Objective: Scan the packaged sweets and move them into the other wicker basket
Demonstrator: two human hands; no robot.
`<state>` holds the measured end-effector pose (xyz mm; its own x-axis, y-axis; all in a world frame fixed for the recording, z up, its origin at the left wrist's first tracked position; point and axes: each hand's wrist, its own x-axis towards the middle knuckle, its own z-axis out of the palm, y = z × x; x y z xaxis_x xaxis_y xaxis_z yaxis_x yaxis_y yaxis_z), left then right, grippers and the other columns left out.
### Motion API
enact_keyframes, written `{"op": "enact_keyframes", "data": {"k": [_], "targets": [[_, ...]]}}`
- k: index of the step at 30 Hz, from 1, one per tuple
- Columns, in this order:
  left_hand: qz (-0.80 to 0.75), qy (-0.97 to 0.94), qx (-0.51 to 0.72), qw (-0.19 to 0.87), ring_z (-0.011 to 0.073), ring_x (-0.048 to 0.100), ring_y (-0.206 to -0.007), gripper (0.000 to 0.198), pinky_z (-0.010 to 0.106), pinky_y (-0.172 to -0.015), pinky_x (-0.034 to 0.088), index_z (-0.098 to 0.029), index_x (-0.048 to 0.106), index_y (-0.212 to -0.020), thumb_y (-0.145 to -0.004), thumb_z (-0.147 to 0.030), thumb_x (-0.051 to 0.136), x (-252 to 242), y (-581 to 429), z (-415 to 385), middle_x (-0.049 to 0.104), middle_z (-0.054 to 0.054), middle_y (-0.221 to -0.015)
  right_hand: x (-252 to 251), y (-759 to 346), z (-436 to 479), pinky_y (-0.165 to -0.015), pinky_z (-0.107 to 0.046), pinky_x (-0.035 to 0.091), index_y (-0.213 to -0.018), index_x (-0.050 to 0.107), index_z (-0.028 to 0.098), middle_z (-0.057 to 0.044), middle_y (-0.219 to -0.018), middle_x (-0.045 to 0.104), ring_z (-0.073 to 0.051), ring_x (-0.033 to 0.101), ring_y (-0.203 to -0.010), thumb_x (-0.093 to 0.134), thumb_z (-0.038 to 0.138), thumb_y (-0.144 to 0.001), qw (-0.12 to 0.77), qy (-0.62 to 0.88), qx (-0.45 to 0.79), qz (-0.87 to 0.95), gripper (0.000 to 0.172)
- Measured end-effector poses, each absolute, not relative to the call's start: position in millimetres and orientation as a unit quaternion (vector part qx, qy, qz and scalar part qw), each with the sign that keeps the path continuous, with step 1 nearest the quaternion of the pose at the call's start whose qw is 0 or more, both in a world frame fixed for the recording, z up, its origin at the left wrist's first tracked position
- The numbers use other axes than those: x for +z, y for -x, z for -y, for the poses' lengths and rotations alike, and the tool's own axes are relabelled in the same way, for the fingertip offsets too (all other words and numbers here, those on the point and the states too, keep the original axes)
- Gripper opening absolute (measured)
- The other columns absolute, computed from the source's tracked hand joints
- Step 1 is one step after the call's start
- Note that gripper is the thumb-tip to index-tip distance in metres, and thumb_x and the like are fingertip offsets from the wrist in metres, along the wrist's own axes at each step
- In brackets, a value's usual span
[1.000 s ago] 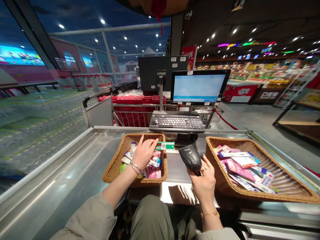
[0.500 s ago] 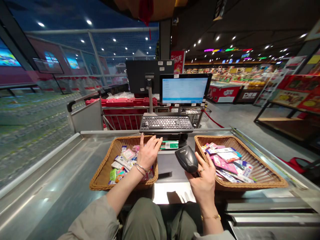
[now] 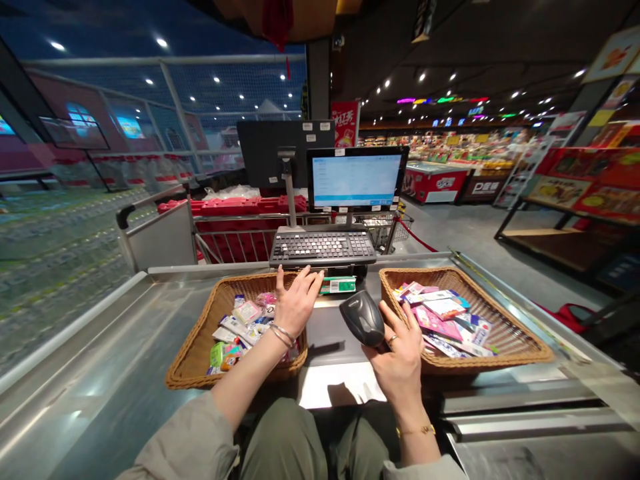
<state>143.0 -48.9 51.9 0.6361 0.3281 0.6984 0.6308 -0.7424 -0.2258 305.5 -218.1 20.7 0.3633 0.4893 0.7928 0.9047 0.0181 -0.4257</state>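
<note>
My right hand [image 3: 397, 353] is wrapped round a black handheld barcode scanner [image 3: 363, 319], whose head leans up and left over the middle of the counter. At the fingertips of my left hand [image 3: 299, 300] is a slim green-and-white box [image 3: 339, 285] with a barcode showing. The left fingers partly hide their grip on it. Under my left forearm sits a wicker basket [image 3: 187, 353] of small packets and boxes. Just right of my right hand stands a second wicker basket [image 3: 520, 333], with pink, white and blue flat packages [image 3: 445, 313] in it.
A black keyboard [image 3: 323, 245] and a lit monitor [image 3: 356, 179] stand beyond the hands. Metal counter surface [image 3: 125, 347] extends left of the baskets. Behind are a shopping cart with red crates [image 3: 233, 205] and, at right, store shelving [image 3: 570, 193].
The view has turned slightly right. My left hand and the green-and-white box have shifted a little rightward over the counter. The scanner stays in my right hand, nearly in place.
</note>
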Motion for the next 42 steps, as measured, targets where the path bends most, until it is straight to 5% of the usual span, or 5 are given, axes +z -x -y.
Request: {"op": "enact_keyframes", "data": {"k": [42], "targets": [[0.267, 0.851, -0.372, 0.258, 0.0234, 0.057, -0.126, 0.042, 0.056, -0.117, -0.018, -0.022, 0.051, -0.140, -0.099, -0.016, 0.045, 54, -154, 46, 0.071, 0.007, -0.119, 21, -307, 220, -0.106, -0.063, 0.036, -0.090, 0.070, 0.023, -0.007, -0.127, 0.066, -0.035, 0.034, -0.141, 0.066, 0.025, -0.081, 0.478, 0.649, -0.212, 0.552, 0.010]]}}
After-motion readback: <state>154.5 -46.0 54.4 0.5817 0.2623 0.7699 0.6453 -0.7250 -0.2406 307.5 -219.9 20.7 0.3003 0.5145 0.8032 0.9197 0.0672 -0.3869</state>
